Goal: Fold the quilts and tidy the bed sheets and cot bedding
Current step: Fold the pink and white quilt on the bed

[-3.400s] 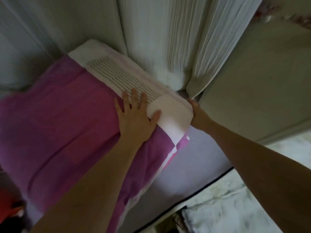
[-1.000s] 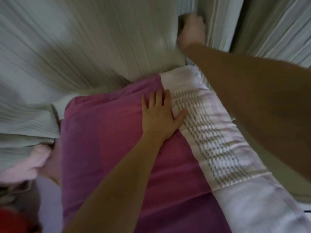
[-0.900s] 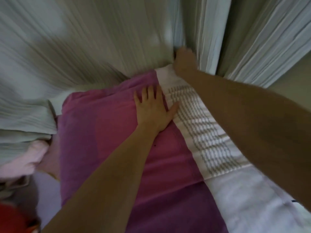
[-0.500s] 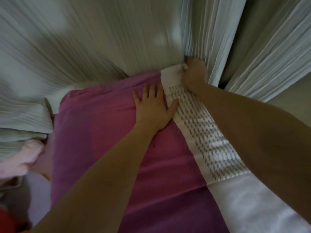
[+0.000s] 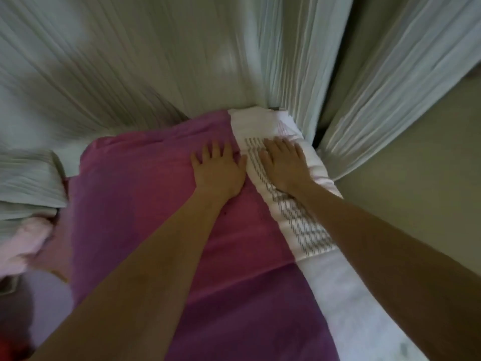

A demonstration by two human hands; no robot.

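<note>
While both arms hide part of the quilt [image 5: 145,204], left hand [image 5: 218,173] and right hand [image 5: 283,165] press it flat-fingered.

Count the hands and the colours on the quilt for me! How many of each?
Hands: 2, left hand and right hand, both flat on the quilt.
Quilt colours: 2, purple-pink part and white patterned band.
Total: 4.

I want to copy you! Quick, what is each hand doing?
Left hand: open, flat on the purple quilt.
Right hand: open, flat on its white patterned band.
</note>
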